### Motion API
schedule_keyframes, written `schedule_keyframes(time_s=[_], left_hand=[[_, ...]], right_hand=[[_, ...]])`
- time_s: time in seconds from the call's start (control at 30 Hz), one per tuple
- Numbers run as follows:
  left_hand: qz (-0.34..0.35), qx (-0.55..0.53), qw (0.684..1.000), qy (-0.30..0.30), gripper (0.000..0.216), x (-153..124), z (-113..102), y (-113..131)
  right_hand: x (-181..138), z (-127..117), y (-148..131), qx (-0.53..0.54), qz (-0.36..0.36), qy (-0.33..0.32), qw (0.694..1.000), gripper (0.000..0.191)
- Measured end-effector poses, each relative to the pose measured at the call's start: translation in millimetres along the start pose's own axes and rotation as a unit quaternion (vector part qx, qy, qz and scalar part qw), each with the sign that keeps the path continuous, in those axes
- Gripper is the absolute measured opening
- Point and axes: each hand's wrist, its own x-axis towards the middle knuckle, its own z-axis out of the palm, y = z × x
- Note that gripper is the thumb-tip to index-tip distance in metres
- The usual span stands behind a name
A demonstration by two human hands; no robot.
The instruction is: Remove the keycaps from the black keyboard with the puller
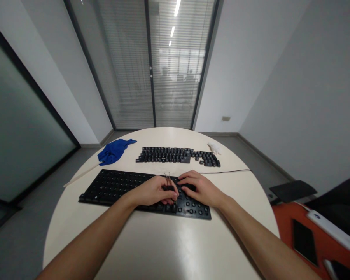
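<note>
A black keyboard base (111,188) with its keycaps off lies across the round white table (163,241). My left hand (154,191) rests on its right half, fingers closed on a thin wire keycap puller (167,179) that stands up between my two hands. My right hand (202,189) sits beside it on the keyboard, fingers curled down onto a spot near the puller; what it presses is hidden. Behind the keyboard, the removed black keycaps (177,154) are laid out in rows on the table.
A crumpled blue cloth (114,151) lies at the table's far left, with a pale stick (81,175) in front of it. A small white wad (214,147) lies far right. A thin cable (224,171) runs right. An orange chair (309,237) with a phone stands at right.
</note>
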Motion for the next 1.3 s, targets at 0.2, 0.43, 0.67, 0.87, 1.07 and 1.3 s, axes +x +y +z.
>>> schedule_keyframes(time_s=[0.2,0.43,0.67,0.87,1.07,1.3], left_hand=[[-0.006,-0.088,0.987,0.131,0.034,10,-8,-5],[0.001,-0.168,0.95,0.263,0.031,17,-3,-4],[-0.02,-0.172,0.947,0.269,0.025,20,9,-4],[-0.032,-0.162,0.943,0.288,0.022,23,14,-4],[-0.034,-0.129,0.947,0.293,0.01,24,16,-7],[-0.03,-0.125,0.945,0.299,0.01,24,13,-8]], right_hand=[[0,-3,-3,-0.004,-0.006,0.004,1.0,0.02],[0,-3,-10,-0.053,-0.023,0.042,0.997,0.019],[3,2,-8,-0.105,-0.079,0.04,0.99,0.018],[2,5,-6,-0.105,-0.094,0.046,0.989,0.016],[4,3,-11,-0.094,-0.077,0.067,0.99,0.016],[-5,-12,32,-0.212,0.064,0.143,0.965,0.017]])
